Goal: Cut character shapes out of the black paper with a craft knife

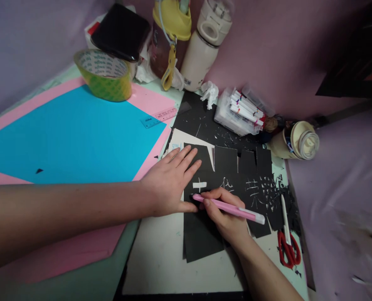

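My left hand (170,182) lies flat with fingers spread on the left edge of a black paper sheet (201,240), pressing it down. My right hand (225,213) grips a pink craft knife (232,209) like a pen, its tip touching the black paper just right of my left thumb. Cut-out characters show pale through the black paper (261,188). The paper rests on a cream cutting board (160,259).
Red-handled scissors (287,246) lie at the right by black scraps. A box of white markers (240,110), a lying bottle (295,142), upright bottles (201,46), a tape roll (104,75), a ruler (159,118) and blue card (76,138) on pink card surround the work.
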A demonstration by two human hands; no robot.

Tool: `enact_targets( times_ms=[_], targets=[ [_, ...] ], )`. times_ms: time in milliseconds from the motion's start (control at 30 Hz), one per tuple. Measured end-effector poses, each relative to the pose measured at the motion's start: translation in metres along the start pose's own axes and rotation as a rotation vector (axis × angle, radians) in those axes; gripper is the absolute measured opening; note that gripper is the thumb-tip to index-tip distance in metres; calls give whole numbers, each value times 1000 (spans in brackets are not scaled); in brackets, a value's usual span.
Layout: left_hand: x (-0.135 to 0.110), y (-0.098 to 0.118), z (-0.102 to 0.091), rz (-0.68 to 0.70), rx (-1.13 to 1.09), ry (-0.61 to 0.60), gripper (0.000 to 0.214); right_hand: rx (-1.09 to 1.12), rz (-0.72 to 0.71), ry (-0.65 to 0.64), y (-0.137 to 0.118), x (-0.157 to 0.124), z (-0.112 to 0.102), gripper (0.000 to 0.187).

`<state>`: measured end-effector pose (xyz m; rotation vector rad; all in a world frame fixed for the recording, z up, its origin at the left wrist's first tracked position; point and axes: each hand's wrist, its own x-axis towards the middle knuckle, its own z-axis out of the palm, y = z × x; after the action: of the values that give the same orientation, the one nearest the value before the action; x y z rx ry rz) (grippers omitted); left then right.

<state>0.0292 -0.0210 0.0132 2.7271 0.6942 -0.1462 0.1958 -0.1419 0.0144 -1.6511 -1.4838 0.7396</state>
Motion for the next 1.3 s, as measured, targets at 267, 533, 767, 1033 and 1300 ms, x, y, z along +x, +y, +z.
enact_targets(
  times_ms=[267, 533, 767, 1033, 1300],
  targets=[
    [0, 0, 2, 7, -16, 31, 106, -7, 11, -2, -2, 1, 0, 5],
    [0, 0, -1, -1, -5, 3, 106, -6, 22, -12, -2, -2, -1, 6],
    [0, -1, 2, 9, -7, 14, 107, -17, 29, -9, -1, -1, -1, 6],
    [0, 0, 1, 11, -9, 30, 105, 10, 54, -15, -4, 2, 0, 6],
    [0, -1, 2, 11, 11, 38, 106, -91, 14, 28, -2, 2, -2, 10]
  ],
)
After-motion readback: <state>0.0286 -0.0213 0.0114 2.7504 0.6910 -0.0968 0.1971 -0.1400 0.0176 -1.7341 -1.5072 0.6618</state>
